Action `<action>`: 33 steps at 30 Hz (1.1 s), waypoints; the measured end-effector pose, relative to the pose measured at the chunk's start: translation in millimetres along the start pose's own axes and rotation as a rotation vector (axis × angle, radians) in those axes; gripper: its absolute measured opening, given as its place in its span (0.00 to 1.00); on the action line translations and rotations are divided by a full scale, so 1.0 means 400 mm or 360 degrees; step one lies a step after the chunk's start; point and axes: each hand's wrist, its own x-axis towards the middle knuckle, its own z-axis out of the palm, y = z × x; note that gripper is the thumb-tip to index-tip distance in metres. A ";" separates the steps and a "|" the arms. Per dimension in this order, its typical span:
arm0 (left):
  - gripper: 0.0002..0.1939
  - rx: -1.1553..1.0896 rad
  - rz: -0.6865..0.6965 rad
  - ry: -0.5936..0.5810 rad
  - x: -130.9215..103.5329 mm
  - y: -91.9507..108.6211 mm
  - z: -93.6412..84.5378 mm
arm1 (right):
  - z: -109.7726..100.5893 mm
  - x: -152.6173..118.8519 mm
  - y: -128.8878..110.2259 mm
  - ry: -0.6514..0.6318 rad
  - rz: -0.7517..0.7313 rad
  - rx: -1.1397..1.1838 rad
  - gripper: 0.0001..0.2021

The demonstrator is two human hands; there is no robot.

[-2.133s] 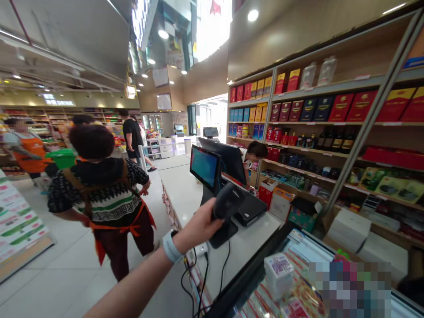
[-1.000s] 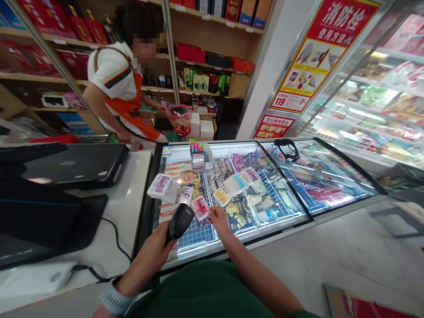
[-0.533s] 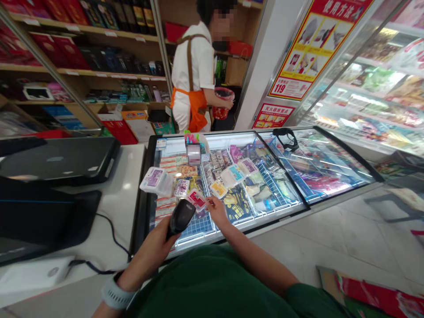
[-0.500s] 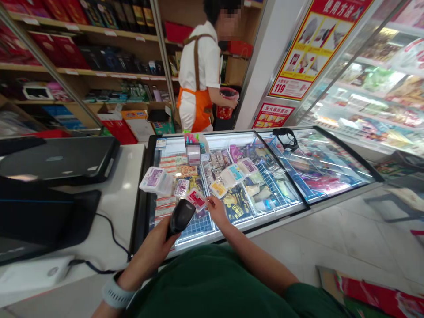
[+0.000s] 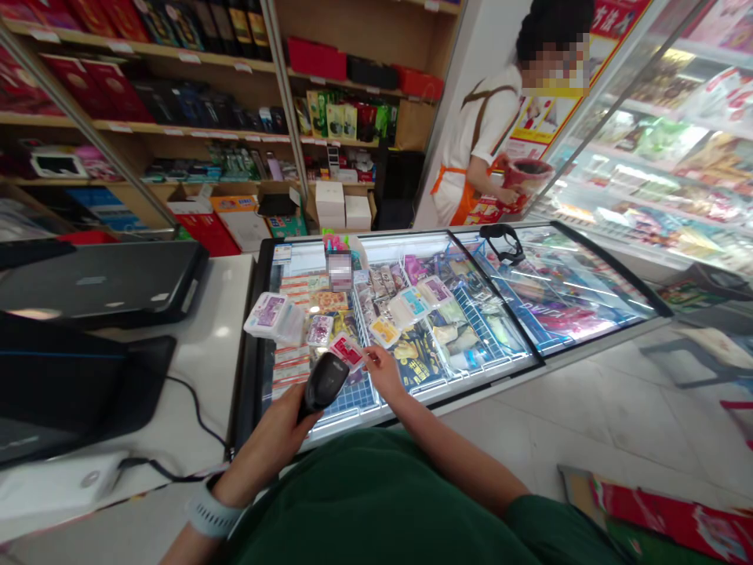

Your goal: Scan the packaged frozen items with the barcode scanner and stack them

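Note:
My left hand [image 5: 292, 420] is wrapped round the handle of a black barcode scanner [image 5: 326, 382], whose head points away from me. Just beyond it, my right hand [image 5: 383, 372] pinches the right edge of a small pack with a red label [image 5: 346, 350]. The scanner's head overlaps the lower left of this pack. Around it on the freezer's glass lid lie a pack with a yellow label [image 5: 385, 332], a clear pack with dark contents [image 5: 320, 330], a white tub with a blue label [image 5: 410, 307], a purple-labelled tub [image 5: 436, 289] and stacked purple-labelled tubs [image 5: 271, 314].
The chest freezer [image 5: 494, 383] spans the middle, with a black strap-like object [image 5: 503, 243] on its right part. At left, a counter [image 5: 227, 306] bears a black machine [image 5: 100, 282] and a cable. Behind the freezer, a person [image 5: 482, 149] in an orange apron carries a red bucket [image 5: 523, 184].
The person behind the freezer has walked to the right with the red bucket. My view has shifted slightly; both hands, the scanner and the red-labelled pack keep nearly the same places.

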 end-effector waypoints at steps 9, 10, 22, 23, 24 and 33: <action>0.23 0.0007 0.0044 -0.0023 0.001 0.001 0.005 | -0.002 -0.012 0.004 0.0015 -0.0033 0.0023 0.12; 0.23 0.0007 0.0044 -0.0024 0.001 0.001 0.006 | -0.003 -0.013 0.003 0.0015 -0.0033 0.0024 0.12; 0.22 -0.0045 0.0054 0.0046 0.011 -0.011 0.011 | -0.004 -0.002 0.031 0.0059 0.0089 0.0095 0.11; 0.22 -0.0050 0.0048 0.0053 0.010 -0.013 0.008 | -0.011 0.007 0.038 0.0079 0.0119 0.0100 0.12; 0.22 -0.0056 0.0034 0.0063 0.008 -0.015 0.004 | -0.022 0.018 0.046 0.0104 0.0152 0.0100 0.12; 0.28 -0.0149 -0.0188 0.0171 -0.026 -0.051 -0.062 | -0.173 0.138 0.076 0.0263 0.0431 -0.0058 0.15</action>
